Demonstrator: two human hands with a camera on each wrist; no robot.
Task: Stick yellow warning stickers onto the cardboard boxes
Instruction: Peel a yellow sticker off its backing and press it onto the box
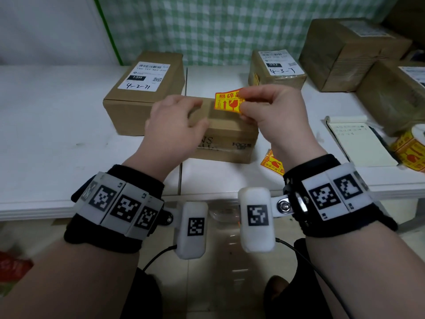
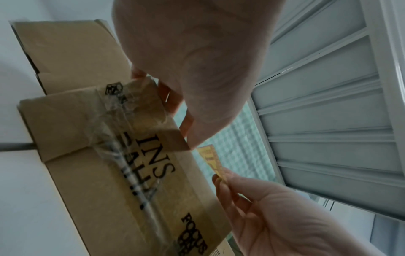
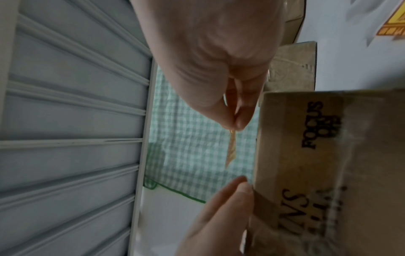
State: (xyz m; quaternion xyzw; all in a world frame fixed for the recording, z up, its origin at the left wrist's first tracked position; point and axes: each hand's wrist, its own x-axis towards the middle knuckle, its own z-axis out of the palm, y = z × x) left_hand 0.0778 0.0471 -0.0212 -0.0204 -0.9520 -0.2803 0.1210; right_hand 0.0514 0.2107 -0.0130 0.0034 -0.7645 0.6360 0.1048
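A small printed cardboard box [image 1: 227, 137] [image 2: 122, 173] [image 3: 328, 155] lies on the white table [image 1: 57, 125] in front of me. My left hand [image 1: 177, 123] [image 2: 197, 69] grips its left top end, fingers curled over the far edge and thumb on the near side. My right hand [image 1: 271, 107] [image 3: 234, 121] pinches a yellow warning sticker [image 1: 227, 101] [image 2: 213, 162] [image 3: 231, 149] by its right edge. The sticker hangs just above the box's top, clear of it.
Labelled cardboard boxes stand behind: one at left [image 1: 147, 88], one at right [image 1: 276, 67], bigger ones far right [image 1: 349, 51]. A loose yellow sticker [image 1: 272, 163] lies by my right wrist. A sticker roll [image 1: 411, 148] and a notepad [image 1: 358, 139] sit at the right.
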